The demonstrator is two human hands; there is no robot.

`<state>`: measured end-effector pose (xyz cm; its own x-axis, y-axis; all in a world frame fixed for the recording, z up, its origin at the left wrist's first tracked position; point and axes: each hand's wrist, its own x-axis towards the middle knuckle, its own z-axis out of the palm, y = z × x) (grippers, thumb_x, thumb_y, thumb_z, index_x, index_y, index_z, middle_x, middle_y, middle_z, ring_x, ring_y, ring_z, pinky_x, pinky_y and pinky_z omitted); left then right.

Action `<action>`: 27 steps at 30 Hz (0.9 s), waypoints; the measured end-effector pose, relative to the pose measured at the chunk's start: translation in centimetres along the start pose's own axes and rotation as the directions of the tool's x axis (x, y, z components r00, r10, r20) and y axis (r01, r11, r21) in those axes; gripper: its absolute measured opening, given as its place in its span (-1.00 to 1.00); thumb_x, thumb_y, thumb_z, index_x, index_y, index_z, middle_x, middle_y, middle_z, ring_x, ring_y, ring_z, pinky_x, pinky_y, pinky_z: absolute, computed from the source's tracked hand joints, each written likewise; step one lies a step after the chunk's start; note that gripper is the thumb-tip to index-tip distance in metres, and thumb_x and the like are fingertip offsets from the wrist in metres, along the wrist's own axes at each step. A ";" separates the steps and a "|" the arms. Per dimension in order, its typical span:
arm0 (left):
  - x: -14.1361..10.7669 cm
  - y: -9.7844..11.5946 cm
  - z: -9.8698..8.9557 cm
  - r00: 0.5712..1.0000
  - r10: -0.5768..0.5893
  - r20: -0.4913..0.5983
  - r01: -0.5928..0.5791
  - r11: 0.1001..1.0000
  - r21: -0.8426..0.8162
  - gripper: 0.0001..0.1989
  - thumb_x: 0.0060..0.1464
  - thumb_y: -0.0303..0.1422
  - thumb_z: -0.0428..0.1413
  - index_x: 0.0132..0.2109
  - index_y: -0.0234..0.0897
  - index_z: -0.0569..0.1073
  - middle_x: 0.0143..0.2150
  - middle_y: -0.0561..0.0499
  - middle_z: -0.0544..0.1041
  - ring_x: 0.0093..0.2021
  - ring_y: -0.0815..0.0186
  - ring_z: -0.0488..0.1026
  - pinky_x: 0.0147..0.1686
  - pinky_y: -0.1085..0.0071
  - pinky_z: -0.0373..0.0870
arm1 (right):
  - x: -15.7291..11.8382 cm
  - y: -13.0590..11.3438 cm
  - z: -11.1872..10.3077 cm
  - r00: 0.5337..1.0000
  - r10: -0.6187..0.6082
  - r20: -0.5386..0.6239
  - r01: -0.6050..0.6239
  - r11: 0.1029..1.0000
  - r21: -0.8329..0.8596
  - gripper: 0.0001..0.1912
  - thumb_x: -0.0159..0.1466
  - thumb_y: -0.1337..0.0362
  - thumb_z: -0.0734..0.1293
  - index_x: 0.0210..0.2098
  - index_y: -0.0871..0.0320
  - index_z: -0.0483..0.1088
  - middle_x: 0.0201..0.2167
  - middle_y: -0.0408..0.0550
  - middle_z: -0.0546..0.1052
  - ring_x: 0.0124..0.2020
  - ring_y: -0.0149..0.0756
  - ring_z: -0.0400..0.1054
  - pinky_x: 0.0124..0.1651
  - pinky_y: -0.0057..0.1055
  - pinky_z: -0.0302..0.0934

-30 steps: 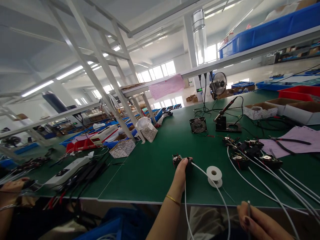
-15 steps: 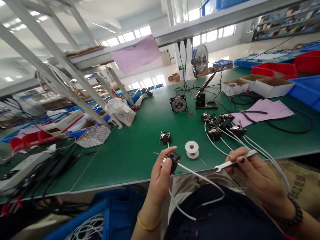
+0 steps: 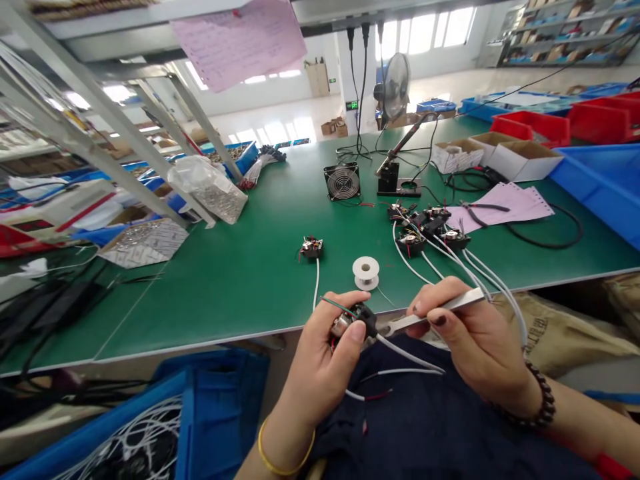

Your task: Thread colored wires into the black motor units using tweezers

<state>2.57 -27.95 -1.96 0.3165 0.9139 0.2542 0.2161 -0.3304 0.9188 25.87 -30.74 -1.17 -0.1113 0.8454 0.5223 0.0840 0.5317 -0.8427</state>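
Between the thumb and fingers of my left hand [image 3: 325, 353] is a small black housing [image 3: 367, 319] with a metal part and white cables coming out of it. My right hand [image 3: 470, 347] grips an open-end wrench [image 3: 450, 308], whose jaw end meets the cable side of the housing; whether it sits on a nut there I cannot tell. Just beyond my left hand stands a similar wired unit [image 3: 313, 247] with its inside exposed. A white spool of thin wire, likely solder [image 3: 365, 273], is on the green bench [image 3: 250, 287] past both hands.
Several wired black units [image 3: 413, 241] are clustered at the right, near pliers [image 3: 483, 212] on pink paper. Behind are a square fan [image 3: 343, 182] and a soldering iron in its stand [image 3: 400, 181]. A blue bin of white cables [image 3: 185, 413] stands below the bench edge.
The wrench has moved left, its jaw now against the housing. My left hand has turned the housing slightly and brought it nearer the wrench. The camera view has tilted down.
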 end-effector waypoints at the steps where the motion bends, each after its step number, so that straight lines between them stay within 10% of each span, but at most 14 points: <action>1: 0.0 -0.2 0.0 1.000 -0.014 -0.006 0.014 1.000 -0.007 -0.57 0.46 0.02 0.08 0.20 -0.13 0.57 0.02 -0.04 0.58 -0.04 0.17 0.46 -0.03 0.33 0.31 | 0.0 0.0 0.0 1.000 -0.002 -0.012 0.002 1.000 0.003 -0.84 0.63 0.18 0.26 -0.05 0.02 0.45 -0.32 -0.17 0.55 -0.34 -0.42 0.54 -0.24 -0.57 0.45; 11: 0.1 -0.7 0.0 0.999 -0.030 -0.017 0.030 0.999 -0.020 -0.61 0.42 -0.05 0.13 0.18 -0.15 0.61 -0.04 -0.03 0.59 -0.09 0.19 0.47 -0.04 0.34 0.33 | 0.1 0.2 0.6 0.999 -0.016 -0.031 0.017 0.999 0.029 -0.83 0.63 0.18 0.25 -0.05 0.03 0.46 -0.28 -0.16 0.54 -0.33 -0.43 0.55 -0.24 -0.58 0.48; 20: 10.1 -9.0 -3.7 0.841 -0.116 -0.528 -0.052 0.955 -0.292 -0.40 0.21 0.22 0.14 -0.12 -0.25 0.69 -0.12 -0.09 0.67 0.05 0.09 0.53 0.26 0.20 0.32 | -0.1 0.6 0.2 0.987 -0.022 -0.159 0.028 0.999 0.040 -0.77 0.60 0.12 0.31 -0.14 0.05 0.52 -0.34 -0.15 0.53 -0.40 -0.42 0.51 -0.28 -0.60 0.48; 27: 14.7 -9.9 1.2 0.789 -0.220 -0.573 -0.099 0.876 -0.473 -0.33 0.34 0.24 0.02 0.05 -0.30 0.61 -0.03 -0.15 0.68 -0.02 0.14 0.61 0.11 0.10 0.51 | -0.1 0.8 0.6 0.985 0.016 -0.174 0.006 0.992 0.124 -0.77 0.58 0.12 0.31 -0.14 0.04 0.56 -0.35 -0.12 0.54 -0.40 -0.39 0.50 -0.27 -0.58 0.50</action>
<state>6.24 -11.53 -7.67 -0.3274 0.9292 0.1712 -0.2785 -0.2681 0.9223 25.39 -30.44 -1.96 0.0638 0.8496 0.5235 -0.0403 0.5264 -0.8493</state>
